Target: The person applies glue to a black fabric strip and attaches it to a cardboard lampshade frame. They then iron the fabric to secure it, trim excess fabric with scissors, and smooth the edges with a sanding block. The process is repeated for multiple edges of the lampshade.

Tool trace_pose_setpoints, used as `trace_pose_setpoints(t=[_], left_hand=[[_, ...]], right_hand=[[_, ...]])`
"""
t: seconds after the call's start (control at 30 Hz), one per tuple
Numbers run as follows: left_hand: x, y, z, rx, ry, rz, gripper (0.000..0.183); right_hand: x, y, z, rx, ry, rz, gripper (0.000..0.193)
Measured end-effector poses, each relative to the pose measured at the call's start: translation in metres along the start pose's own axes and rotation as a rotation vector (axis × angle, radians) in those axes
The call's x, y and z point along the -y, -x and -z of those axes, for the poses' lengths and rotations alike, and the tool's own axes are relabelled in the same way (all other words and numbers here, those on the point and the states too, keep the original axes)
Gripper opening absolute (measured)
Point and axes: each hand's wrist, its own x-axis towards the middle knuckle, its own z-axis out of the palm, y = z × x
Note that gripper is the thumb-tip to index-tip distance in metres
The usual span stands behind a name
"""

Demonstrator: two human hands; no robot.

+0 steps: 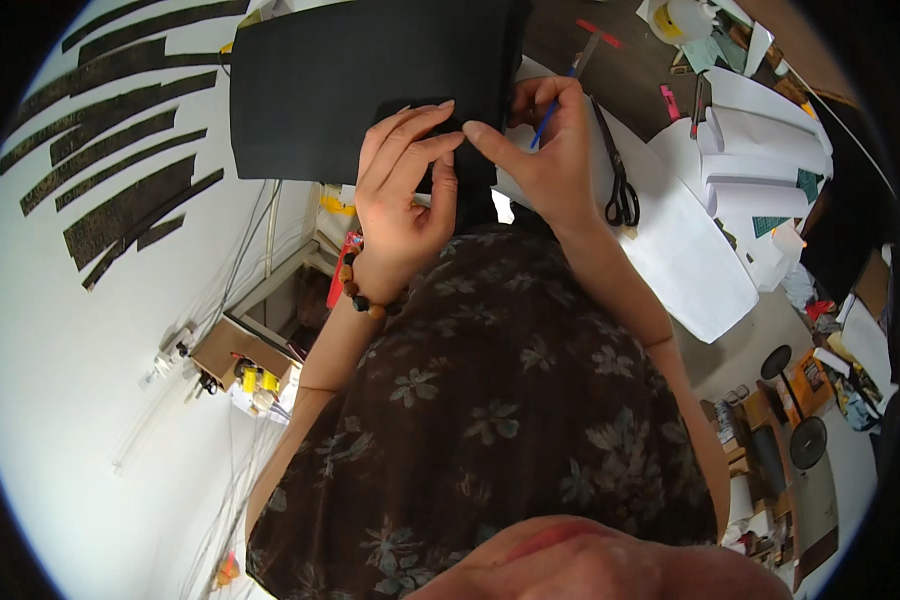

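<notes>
A large black sheet or panel lies in front of me, its right edge between my hands. My left hand, with a beaded bracelet on the wrist, rests over its near right part, fingers stretched and slightly bent. At the right edge, my right hand has its thumb over the black surface and its other fingers curled at the edge. The thumb tip nearly meets my left index fingertip. A blue pen-like stick shows through the gap in my right hand; whether it is held is unclear. Black-handled scissors lie right of that hand.
White paper sheets spread over the table at right. Beyond are a red-ended tool, a pink item, paper rolls and a clear bottle. Black strips hang on the left wall above cables and a cardboard box.
</notes>
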Motion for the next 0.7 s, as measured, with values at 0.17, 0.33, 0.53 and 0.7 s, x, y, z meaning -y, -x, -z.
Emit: trace_pose_setpoints(t=[0.17,0.33,0.53,0.7], left_hand=[[0.007,-0.007,0.005,0.058,0.003,-0.067,0.024],[0.015,-0.015,0.011,0.127,0.054,-0.103,0.025],[0.024,-0.025,0.017,0.182,0.111,-0.131,0.023],[0.03,-0.035,0.017,0.267,0.099,-0.186,0.033]], right_hand=[[0.002,-0.004,-0.003,-0.091,-0.122,-0.075,0.052],[0.004,-0.027,0.0,-0.193,-0.064,-0.102,0.049],[0.012,-0.066,0.011,-0.316,-0.089,-0.042,0.042],[0.005,-0.055,0.009,-0.236,0.374,0.171,0.031]])
